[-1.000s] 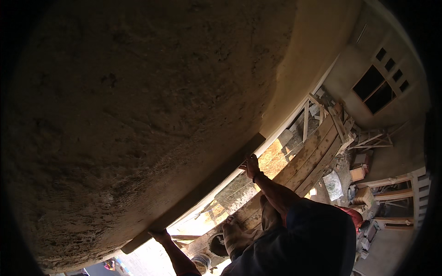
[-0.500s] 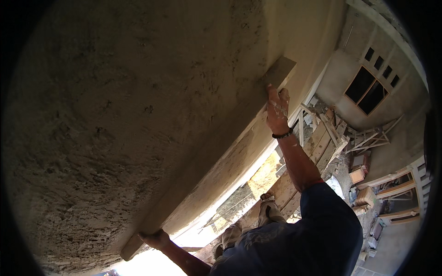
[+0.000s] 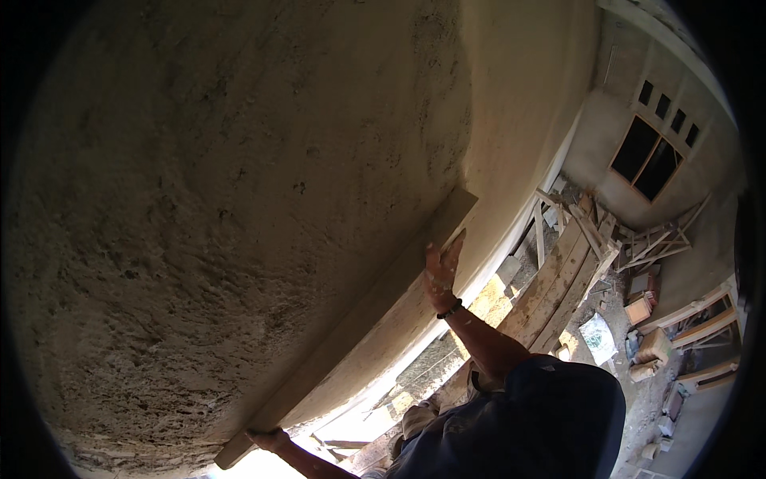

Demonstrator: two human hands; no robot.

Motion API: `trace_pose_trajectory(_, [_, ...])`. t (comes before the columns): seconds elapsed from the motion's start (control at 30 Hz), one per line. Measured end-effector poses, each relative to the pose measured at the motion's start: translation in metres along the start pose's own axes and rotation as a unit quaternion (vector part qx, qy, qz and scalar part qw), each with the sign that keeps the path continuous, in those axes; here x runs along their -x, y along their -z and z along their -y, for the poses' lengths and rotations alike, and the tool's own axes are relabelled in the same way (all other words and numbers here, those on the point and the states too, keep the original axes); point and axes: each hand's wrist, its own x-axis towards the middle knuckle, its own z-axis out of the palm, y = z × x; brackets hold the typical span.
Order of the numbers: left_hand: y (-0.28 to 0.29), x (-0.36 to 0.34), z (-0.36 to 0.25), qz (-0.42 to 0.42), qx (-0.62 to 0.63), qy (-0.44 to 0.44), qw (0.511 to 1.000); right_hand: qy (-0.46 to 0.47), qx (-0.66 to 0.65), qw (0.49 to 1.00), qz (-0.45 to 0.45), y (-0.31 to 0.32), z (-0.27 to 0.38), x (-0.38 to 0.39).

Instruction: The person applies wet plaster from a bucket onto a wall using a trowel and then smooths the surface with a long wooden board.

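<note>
A long straight board, like a plasterer's straightedge (image 3: 351, 331), lies slantwise against a plastered wall (image 3: 199, 199). Its lower left end is gripped by my left hand (image 3: 270, 439), the fingers closed about the edge. Higher up, near the other end, my right hand (image 3: 441, 275) holds the board's edge with the fingers fairly straight and parted, a dark bracelet on the wrist. Pale smears mark the right hand. Left of the board the plaster is rough and pitted; above and to the right it looks smoother.
Beneath me run wooden planks (image 3: 550, 279), at a height over the ground. At right are a timber trestle (image 3: 658, 243), cardboard-coloured boxes (image 3: 654, 347), a white sack (image 3: 598, 337) and a wall with a dark window (image 3: 646, 157). Bright light comes from below the wall's edge.
The straightedge's upper end has moved down the wall, with my right hand going down along with it. Its lower end and my left hand have shifted slightly down and right.
</note>
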Motion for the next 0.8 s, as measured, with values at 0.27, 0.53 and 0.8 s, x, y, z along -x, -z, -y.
trace_pose_trajectory(0.27, [-0.083, 0.089, -0.032, 0.054, 0.031, -0.054, 0.997, 0.034, 0.063, 0.995, -0.068, 0.027, 0.048, -0.149])
trace_pose_trajectory(0.53, [-0.119, 0.132, -0.052, 0.164, 0.083, 0.047, 0.982, 0.044, 0.125, 0.991, -0.007, 0.044, 0.042, -0.222])
trace_pose_trajectory(0.8, [-0.062, 0.052, -0.055, 0.066, 0.027, 0.034, 0.997, 0.176, -0.129, 0.975, -0.049, 0.021, 0.053, -0.129])
